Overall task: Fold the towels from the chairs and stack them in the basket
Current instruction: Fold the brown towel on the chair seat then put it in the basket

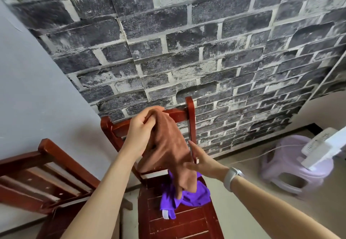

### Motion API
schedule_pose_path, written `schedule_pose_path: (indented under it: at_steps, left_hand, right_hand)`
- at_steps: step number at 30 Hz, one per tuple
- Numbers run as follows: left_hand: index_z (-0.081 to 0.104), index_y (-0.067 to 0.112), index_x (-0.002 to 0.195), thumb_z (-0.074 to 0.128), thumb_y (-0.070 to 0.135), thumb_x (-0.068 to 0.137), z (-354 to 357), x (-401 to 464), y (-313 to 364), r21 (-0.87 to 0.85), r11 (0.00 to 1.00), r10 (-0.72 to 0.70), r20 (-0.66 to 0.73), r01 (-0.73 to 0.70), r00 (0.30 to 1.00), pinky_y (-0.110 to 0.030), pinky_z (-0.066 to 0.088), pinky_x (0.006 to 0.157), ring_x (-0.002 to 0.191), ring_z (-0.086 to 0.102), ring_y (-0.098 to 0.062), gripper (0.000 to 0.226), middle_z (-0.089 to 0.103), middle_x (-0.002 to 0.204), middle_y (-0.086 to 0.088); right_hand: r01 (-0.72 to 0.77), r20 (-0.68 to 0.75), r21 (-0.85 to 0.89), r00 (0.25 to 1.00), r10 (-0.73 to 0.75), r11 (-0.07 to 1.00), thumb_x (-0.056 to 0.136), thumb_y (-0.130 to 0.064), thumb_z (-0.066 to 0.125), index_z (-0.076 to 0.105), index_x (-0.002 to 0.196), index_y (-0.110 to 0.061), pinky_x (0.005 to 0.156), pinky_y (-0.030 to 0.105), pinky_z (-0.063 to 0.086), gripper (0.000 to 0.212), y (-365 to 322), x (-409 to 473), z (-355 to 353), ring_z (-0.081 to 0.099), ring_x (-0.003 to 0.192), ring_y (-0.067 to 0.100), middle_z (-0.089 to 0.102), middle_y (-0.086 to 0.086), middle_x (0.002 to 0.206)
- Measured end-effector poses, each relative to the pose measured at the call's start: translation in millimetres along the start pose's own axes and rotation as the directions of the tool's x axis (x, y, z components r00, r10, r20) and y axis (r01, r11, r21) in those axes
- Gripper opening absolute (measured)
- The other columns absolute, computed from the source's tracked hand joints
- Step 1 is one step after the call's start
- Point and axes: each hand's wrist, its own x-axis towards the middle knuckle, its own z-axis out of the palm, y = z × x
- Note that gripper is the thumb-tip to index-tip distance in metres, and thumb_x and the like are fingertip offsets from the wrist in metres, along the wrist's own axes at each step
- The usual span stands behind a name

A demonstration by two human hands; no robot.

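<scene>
My left hand [143, 126] grips the top corner of a brown towel [168, 149] and holds it up in front of the backrest of a red wooden chair [187, 220]. The towel hangs down over the seat. My right hand [201, 161], fingers straight, touches the towel's right edge lower down. A purple towel [189, 195] lies crumpled on the chair seat, partly hidden behind the brown one. No basket is in view.
A second red wooden chair [46, 173] stands at the left. A pale purple plastic stool [297, 165] with a white device [324, 149] and cord sits at the right on the floor. A grey brick-pattern wall [187, 42] is right behind the chairs.
</scene>
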Motion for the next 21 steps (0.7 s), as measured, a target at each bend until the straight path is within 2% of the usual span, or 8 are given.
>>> schedule_pose_path:
  at_steps: [3, 5, 7, 10, 12, 14, 18, 21]
  left_hand:
    - [0.069, 0.034, 0.085, 0.040, 0.006, 0.096, -9.0, -0.7, 6.5, -0.050, 0.998, -0.037, 0.006, 0.038, 0.999, -0.026, 0.053, 0.077, 0.090, 0.065, -0.014, 0.041, 0.072, 0.086, 0.005]
    - [0.067, 0.036, 0.092, 0.043, 0.010, 0.095, -16.0, 2.1, 6.8, 0.024, 0.999, -0.028, -0.080, 0.030, 0.996, -0.030, 0.052, 0.079, 0.096, 0.063, -0.015, 0.036, 0.070, 0.099, 0.002]
    - [0.059, 0.033, 0.110, 0.048, 0.012, 0.094, -25.3, 8.5, -2.8, 0.139, 0.986, -0.062, -0.225, 0.095, 0.972, -0.028, 0.050, 0.085, 0.102, 0.059, -0.013, 0.029, 0.061, 0.115, 0.002]
    - [0.039, 0.018, 0.135, 0.054, 0.016, 0.090, -32.4, 3.9, -28.4, 0.164, 0.916, -0.296, -0.342, 0.367, 0.892, -0.034, 0.044, 0.097, 0.112, 0.053, -0.019, 0.047, 0.051, 0.129, -0.005]
    - [0.041, 0.014, 0.132, 0.055, 0.019, 0.090, -27.3, -13.7, -45.3, 0.161, 0.840, -0.465, -0.280, 0.519, 0.840, -0.035, 0.045, 0.092, 0.105, 0.056, -0.021, 0.044, 0.054, 0.122, -0.007]
    - [0.052, 0.016, 0.117, 0.053, 0.021, 0.091, -15.8, -35.8, -59.1, 0.208, 0.797, -0.552, -0.131, 0.567, 0.824, -0.033, 0.046, 0.085, 0.093, 0.060, -0.017, 0.026, 0.059, 0.111, -0.006]
    - [0.058, 0.025, 0.092, 0.055, 0.027, 0.090, 16.5, -65.5, -73.5, 0.262, 0.794, -0.596, 0.163, 0.548, 0.786, -0.028, 0.048, 0.083, 0.086, 0.063, -0.012, 0.004, 0.065, 0.097, 0.000]
    - [0.061, 0.023, 0.087, 0.059, 0.030, 0.087, 34.6, -66.1, -80.3, 0.282, 0.812, -0.570, 0.190, 0.512, 0.799, -0.025, 0.044, 0.076, 0.083, 0.059, -0.013, 0.007, 0.064, 0.086, 0.001]
  right_hand:
    - [0.145, -0.115, -0.104, 0.981, -0.156, 0.984, 0.079, -0.019, 0.065, 0.054, 0.113, -0.006, 0.083, 0.014, 0.035, 0.038, -9.5, 5.2, -1.2, 0.052, 0.102, 0.017, 0.058, 0.003, 0.104]
    - [0.135, -0.114, -0.103, 0.983, -0.146, 0.986, 0.082, -0.015, 0.062, 0.057, 0.090, -0.008, 0.065, 0.019, 0.036, 0.012, -16.9, 4.1, -8.2, 0.053, 0.080, 0.015, 0.058, -0.001, 0.079]
    - [0.103, -0.142, -0.040, 0.984, -0.108, 0.994, 0.083, -0.013, 0.060, 0.058, 0.091, -0.001, 0.067, 0.028, 0.039, 0.014, -19.4, 5.0, -15.1, 0.051, 0.077, 0.015, 0.058, 0.004, 0.079]
    - [0.078, -0.250, 0.110, 0.967, -0.049, 0.991, 0.085, -0.011, 0.056, 0.055, 0.094, 0.000, 0.067, 0.025, 0.040, 0.014, -26.8, 4.6, -23.9, 0.048, 0.078, 0.012, 0.054, 0.005, 0.080]
    - [0.055, -0.270, 0.154, 0.963, -0.011, 0.987, 0.087, -0.011, 0.054, 0.052, 0.101, -0.007, 0.066, 0.017, 0.039, 0.015, -31.5, 4.7, -29.7, 0.050, 0.081, 0.011, 0.054, 0.001, 0.084]
    - [0.025, -0.249, 0.183, 0.968, 0.021, 0.983, 0.087, -0.014, 0.054, 0.048, 0.110, -0.008, 0.072, 0.021, 0.042, 0.024, -31.9, 5.8, -34.0, 0.052, 0.088, 0.014, 0.056, 0.004, 0.093]
    - [-0.061, -0.255, 0.345, 0.954, 0.156, 0.937, 0.086, -0.013, 0.055, 0.047, 0.107, -0.008, 0.087, 0.034, 0.042, 0.022, -27.5, 7.3, -32.6, 0.053, 0.097, 0.022, 0.055, 0.012, 0.100]
    - [-0.051, -0.213, 0.515, 0.959, 0.185, 0.856, 0.087, -0.007, 0.052, 0.051, 0.093, -0.007, 0.087, 0.038, 0.048, 0.006, -32.4, 2.5, -31.2, 0.058, 0.091, 0.025, 0.058, 0.015, 0.094]
